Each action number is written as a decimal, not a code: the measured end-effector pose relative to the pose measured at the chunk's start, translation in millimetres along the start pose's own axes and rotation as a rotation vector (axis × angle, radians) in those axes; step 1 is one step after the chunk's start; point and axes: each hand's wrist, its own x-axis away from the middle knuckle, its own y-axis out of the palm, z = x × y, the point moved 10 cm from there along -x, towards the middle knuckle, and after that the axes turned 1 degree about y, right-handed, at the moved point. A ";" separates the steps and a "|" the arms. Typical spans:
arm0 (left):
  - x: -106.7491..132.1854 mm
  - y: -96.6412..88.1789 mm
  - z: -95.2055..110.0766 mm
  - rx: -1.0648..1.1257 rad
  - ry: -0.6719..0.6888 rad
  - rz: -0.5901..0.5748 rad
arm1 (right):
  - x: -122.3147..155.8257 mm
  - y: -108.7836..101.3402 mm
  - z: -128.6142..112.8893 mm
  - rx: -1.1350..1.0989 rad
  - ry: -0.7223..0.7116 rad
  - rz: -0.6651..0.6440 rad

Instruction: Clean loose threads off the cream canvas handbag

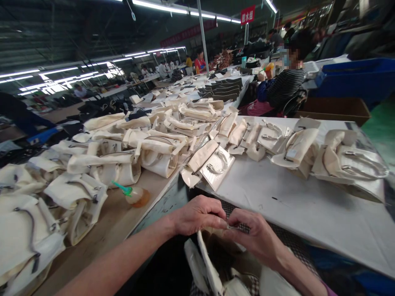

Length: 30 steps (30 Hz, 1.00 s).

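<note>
The white table (296, 213) stretches away on your right, and the brown table (92, 257) runs along your left, heaped with cream bags (115, 170) that crowd back toward the far end. Beyond the white table stands a blue bin (358, 80), with a cardboard box (336, 109) just in front of it and a seated co-worker in a striped top (285, 87) to its left. A row of bags with pale, shiny handles (218, 166) lies along the white table's far side. The bag you are working on (210, 265) is low in front of you, below the table edges — partly hidden by your hands. Your left hand (199, 214) and right hand (254, 227) nearly meet above it, fingers and thumbs of both pinched together on its upper edge. Near the brown table's edge sits a bottle of amber liquid (138, 197) with a green nozzle (121, 187) — smaller still, a dark scrap (274, 198) lies on the white table.
</note>
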 end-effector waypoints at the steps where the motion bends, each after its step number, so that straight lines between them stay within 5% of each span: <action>1: 0.5 -0.1 0.0 0.001 0.001 0.003 | 0.6 1.3 -0.8 -0.026 0.006 0.000; 13: 7.2 -3.3 4.0 0.007 -0.020 0.091 | 9.0 -6.9 1.2 -0.288 0.186 -0.145; 21: 11.8 -6.0 20.9 -0.226 -0.026 0.142 | 8.8 -6.0 -16.0 -0.026 -0.088 -0.067; 26: 14.8 3.3 36.5 -0.492 0.001 0.133 | 11.5 1.2 -15.7 0.023 -0.145 -0.061; 30: 15.6 9.3 46.4 -0.504 0.059 0.217 | 18.4 4.6 -16.0 0.028 -0.165 -0.077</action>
